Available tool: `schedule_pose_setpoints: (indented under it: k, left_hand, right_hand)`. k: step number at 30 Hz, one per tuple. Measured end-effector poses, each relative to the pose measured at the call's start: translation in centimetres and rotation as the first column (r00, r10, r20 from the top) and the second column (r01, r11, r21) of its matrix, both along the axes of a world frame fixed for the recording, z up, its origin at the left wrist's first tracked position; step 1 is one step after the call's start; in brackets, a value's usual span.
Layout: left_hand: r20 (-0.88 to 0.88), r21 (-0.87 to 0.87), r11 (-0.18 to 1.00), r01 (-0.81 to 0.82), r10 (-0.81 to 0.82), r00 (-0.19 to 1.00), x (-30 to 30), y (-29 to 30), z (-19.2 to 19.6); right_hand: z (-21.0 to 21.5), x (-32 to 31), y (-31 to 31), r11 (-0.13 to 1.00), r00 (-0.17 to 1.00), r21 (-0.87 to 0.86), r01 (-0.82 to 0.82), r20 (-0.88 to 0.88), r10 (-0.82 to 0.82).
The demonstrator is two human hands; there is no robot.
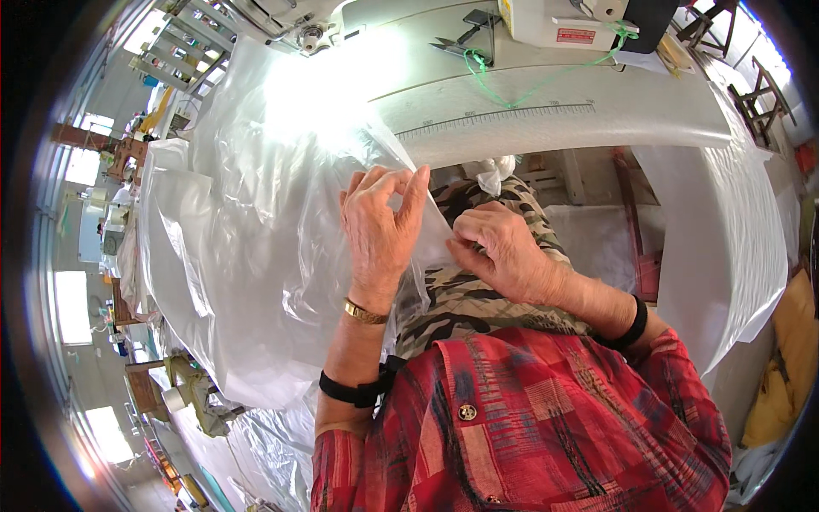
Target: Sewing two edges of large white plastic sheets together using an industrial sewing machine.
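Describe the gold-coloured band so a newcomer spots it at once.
Start at the red patterned shirt at the bottom and follow the left forearm up to the left hand, in front of the clear plastic sheet. Around the wrist, just below that hand, sits the band: narrow, shiny and gold-coloured, unlike the wider black strap nearer the elbow.
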State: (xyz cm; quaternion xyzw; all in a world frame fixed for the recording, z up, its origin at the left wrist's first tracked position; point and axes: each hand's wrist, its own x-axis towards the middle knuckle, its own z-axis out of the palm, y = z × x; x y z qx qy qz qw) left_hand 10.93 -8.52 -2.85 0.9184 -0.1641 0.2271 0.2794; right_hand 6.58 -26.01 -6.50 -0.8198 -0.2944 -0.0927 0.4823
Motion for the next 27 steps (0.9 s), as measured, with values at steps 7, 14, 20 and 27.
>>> schedule_pose_setpoints:
  k: [7,14,20,27]
  left_hand:
    - [-0.318,-0.366,0.917,-0.160,0.038,0.947,0.5,-0.2,-1.2]
    - [-0.475,-0.633,0.732,-0.252,-0.110,0.873,0.7,1.1,-2.8]
    - [-0.515,-0.730,0.615,-0.299,-0.207,0.832,0.6,0.8,-2.3]
    - [-0.589,-0.758,0.535,-0.373,-0.315,0.744,0.2,1.4,-2.0]
  right_hand:
    - [-0.6,-0.3,1.0,0.999,0.996,-0.048,0.019,0.083,-0.015]
    - [0.5,1.4,0.1,0.994,0.919,0.028,-0.105,-0.380,0.108]
    - [-0.3,5.3,1.9,0.934,0.891,0.313,0.171,-0.453,-0.012]
    - [0.1,8.1,3.7,0.959,0.836,0.250,0.135,-0.548,0.025]
